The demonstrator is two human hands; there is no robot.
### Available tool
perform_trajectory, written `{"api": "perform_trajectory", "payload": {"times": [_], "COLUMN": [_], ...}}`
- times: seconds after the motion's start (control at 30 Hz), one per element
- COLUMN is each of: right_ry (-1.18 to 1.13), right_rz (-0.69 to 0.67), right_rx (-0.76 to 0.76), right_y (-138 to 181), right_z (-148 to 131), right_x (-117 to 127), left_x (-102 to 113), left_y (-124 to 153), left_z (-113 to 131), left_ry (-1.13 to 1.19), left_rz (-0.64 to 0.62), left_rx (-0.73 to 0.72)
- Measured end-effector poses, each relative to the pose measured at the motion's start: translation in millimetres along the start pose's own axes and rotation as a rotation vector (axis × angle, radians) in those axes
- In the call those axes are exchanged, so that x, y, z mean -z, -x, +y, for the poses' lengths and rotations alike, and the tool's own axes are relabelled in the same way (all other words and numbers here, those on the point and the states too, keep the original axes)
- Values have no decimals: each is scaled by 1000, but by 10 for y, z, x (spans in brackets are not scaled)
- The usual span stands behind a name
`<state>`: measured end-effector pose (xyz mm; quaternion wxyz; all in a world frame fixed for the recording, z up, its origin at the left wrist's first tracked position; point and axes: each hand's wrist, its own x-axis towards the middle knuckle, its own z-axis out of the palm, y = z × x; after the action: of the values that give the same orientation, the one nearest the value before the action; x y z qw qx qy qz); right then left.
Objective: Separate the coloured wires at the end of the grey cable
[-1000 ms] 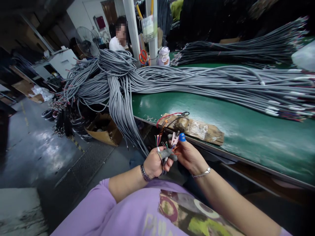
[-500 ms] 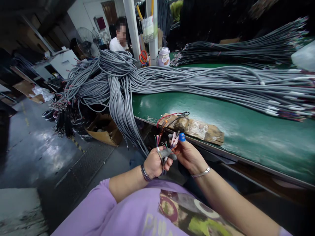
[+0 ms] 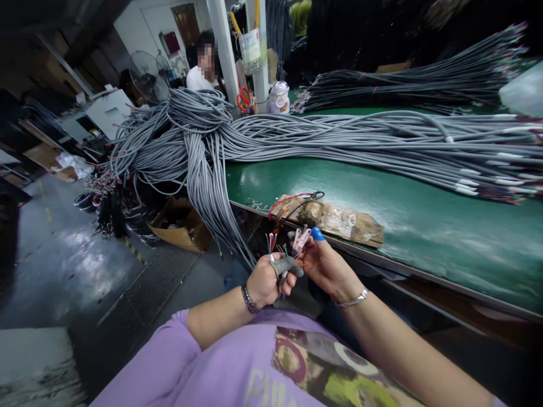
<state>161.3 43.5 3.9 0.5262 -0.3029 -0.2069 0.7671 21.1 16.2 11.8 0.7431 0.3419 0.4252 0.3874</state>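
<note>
My left hand (image 3: 265, 282) is closed around a cable end, with thin coloured wires (image 3: 271, 243) fanning upward from the fist. A grey cover wraps some of its fingers. Close beside it, my right hand (image 3: 328, 271) is closed on a small pink clip-like tool (image 3: 301, 240), its thumb capped in blue. An orange-red wire end shows between the two hands. The fingertips of the right hand are partly hidden behind the tool. Both hands are in front of the green table's edge, above my lap.
On the green table (image 3: 424, 226) lie long grey cables (image 3: 339, 135), some drooping over its left edge. Wrapped wood (image 3: 352, 226) with red and black leads sits at the near edge. Black cables (image 3: 403, 85) lie behind. A cardboard box (image 3: 182, 232) stands below; a person (image 3: 199, 78) is beyond.
My right hand has shifted slightly to the right, and the pink tool has turned, its jaws looking more spread. My left hand keeps hold of the wires in nearly the same place.
</note>
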Motion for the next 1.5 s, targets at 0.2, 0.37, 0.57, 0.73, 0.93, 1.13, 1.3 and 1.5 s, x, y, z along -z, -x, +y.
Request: {"api": "perform_trajectory", "payload": {"times": [0.2,0.37,0.57,0.73,0.93,1.13,1.3,1.5], "right_ry": [28,38,4,-6,-11,46,29,14], "right_rz": [62,66,65,37,-21,6,-2,-27], "right_rx": [63,93,27,0,-14,4,-18,-12], "right_y": [-48,-56,-29,6,37,25,1,-55], "right_z": [-10,3,-2,-18,-38,-30,-33,-7], "right_x": [0,-8,-23,-40,-14,9,-19,-3], "left_x": [-6,-13,-26,-37,-16,-56,-108,-139], "left_y": [-15,-30,-17,21,120,168,127,73], "left_z": [-3,16,27,39,1,-44,-48,-45], "left_ry": [-19,-31,-22,-44,-77,-14,19,-16], "left_rz": [-1,-2,3,7,-4,67,116,121], "left_rx": [6,17,8,0,-30,-105,-134,-141]}}
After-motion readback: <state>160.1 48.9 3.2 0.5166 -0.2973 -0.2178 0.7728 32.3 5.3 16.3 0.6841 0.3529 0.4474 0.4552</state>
